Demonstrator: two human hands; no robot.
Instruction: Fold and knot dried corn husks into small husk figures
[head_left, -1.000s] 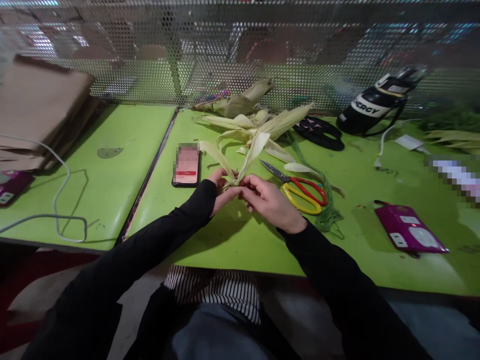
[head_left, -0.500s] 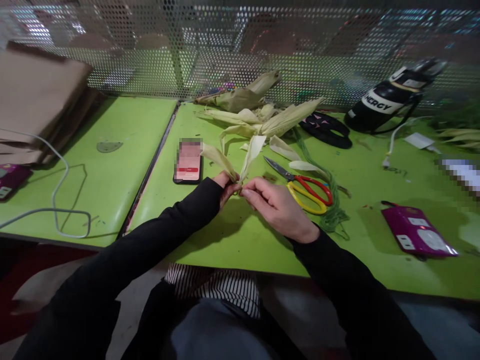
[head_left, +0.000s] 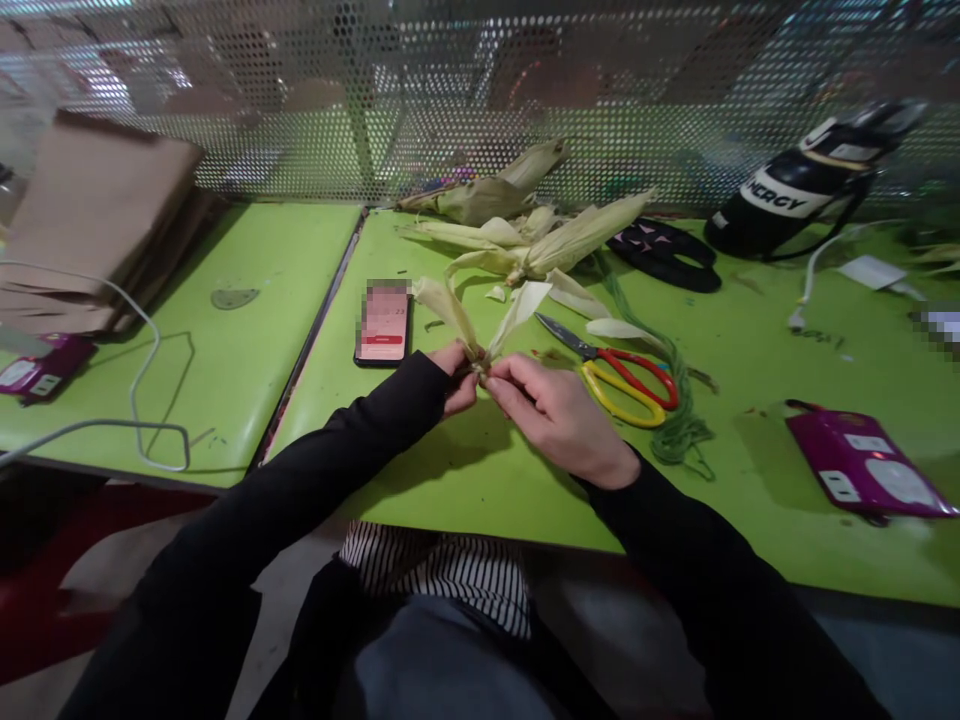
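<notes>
Between my hands is a small bunch of pale corn husk strips (head_left: 517, 318), its upper ends spread into a V. My left hand (head_left: 457, 378) is closed around the lower part from the left. On the other side, my right hand (head_left: 547, 405) pinches at the gathered base, thumb against forefinger; fine detail at the fingertips is too small to make out. Just beyond lie more corn husks (head_left: 577, 240) in a heap. Scissors (head_left: 626, 375) with one red and one yellow handle rest right of my right hand, over a hank of green string (head_left: 679, 425).
A phone (head_left: 384, 325) lies left of the husks. At the back right are a black bottle (head_left: 787, 200) and a flat black object (head_left: 664, 255). A purple power strip (head_left: 862, 460) sits at right. Brown paper bags (head_left: 97, 220) and a grey cable (head_left: 139, 400) occupy the left.
The view has shifted slightly, so most table items appear further right. My hands stay together on the husk strips, with the left fingers and the base turned a little.
</notes>
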